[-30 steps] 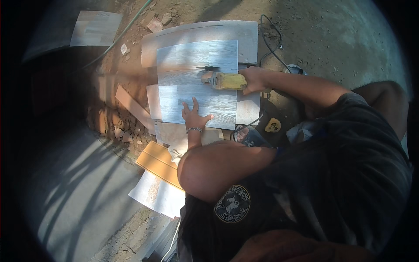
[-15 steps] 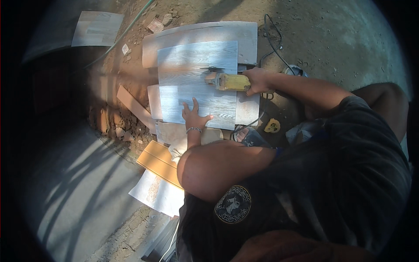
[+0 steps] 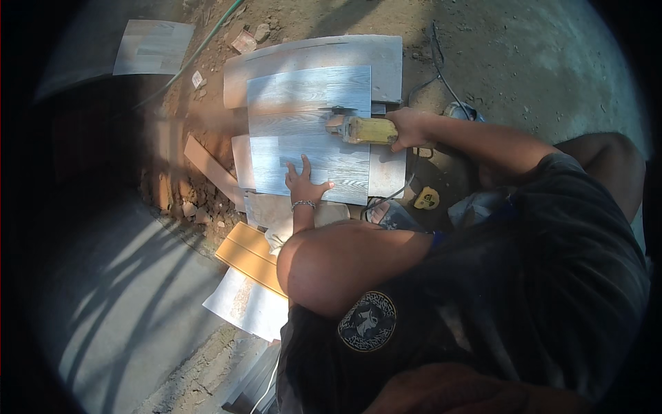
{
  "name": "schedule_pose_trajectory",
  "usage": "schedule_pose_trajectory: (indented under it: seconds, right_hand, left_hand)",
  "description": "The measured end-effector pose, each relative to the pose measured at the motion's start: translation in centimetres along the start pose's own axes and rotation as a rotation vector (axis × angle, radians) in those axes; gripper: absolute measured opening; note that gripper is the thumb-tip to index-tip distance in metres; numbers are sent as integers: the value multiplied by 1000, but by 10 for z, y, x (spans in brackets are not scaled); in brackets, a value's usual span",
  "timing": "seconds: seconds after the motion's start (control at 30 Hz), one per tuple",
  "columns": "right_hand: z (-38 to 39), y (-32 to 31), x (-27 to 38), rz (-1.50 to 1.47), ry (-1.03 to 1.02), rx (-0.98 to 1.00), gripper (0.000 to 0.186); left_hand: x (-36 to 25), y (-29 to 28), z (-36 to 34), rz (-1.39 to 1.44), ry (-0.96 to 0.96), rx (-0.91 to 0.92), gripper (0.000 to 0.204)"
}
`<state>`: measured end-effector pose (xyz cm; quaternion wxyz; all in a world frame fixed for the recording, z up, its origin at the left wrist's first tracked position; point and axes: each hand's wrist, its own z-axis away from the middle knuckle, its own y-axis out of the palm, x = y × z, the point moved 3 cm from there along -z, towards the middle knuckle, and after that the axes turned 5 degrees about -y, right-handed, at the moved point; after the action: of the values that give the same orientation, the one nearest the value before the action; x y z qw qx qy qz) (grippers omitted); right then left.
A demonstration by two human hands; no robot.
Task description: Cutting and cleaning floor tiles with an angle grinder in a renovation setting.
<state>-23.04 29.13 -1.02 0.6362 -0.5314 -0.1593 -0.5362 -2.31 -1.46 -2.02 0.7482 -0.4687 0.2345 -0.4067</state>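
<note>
A yellow angle grinder (image 3: 371, 130) is gripped by my right hand (image 3: 407, 129) at the rear of its body. Its thin disc, pointing left, meets a grey wood-patterned tile (image 3: 276, 127); whether it has cut into the surface I cannot make out. My left hand (image 3: 305, 186) lies with spread fingers on the near part of that tile. Under the tile, larger pale boards (image 3: 383, 62) stick out on the far and right sides. The grinder's dark cord (image 3: 414, 172) hangs beside my right wrist.
A yellow tape measure (image 3: 427, 199) lies on the ground right of my foot. Broken bricks and rubble (image 3: 186, 200) lie at the left, by a brown strip (image 3: 212, 168). Orange planks (image 3: 252, 257) are near my knee. A green hose (image 3: 200, 50) and another tile (image 3: 153, 47) are far left.
The far part of the cord has shifted and straightened. The tile appears slightly further left in view, as do both hands; the grinder stays on it and both hands keep their places.
</note>
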Motion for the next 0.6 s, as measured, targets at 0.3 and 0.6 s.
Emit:
schedule_pose_trajectory:
  seconds: [0.3, 0.6]
  right_hand:
    - [15, -7, 4, 22, 38, -8, 68]
    - [22, -7, 3, 65, 58, -4, 69]
  left_hand:
    - [-4, -3, 3, 13, -14, 8, 134]
    - [-6, -6, 6, -2, -29, -1, 127]
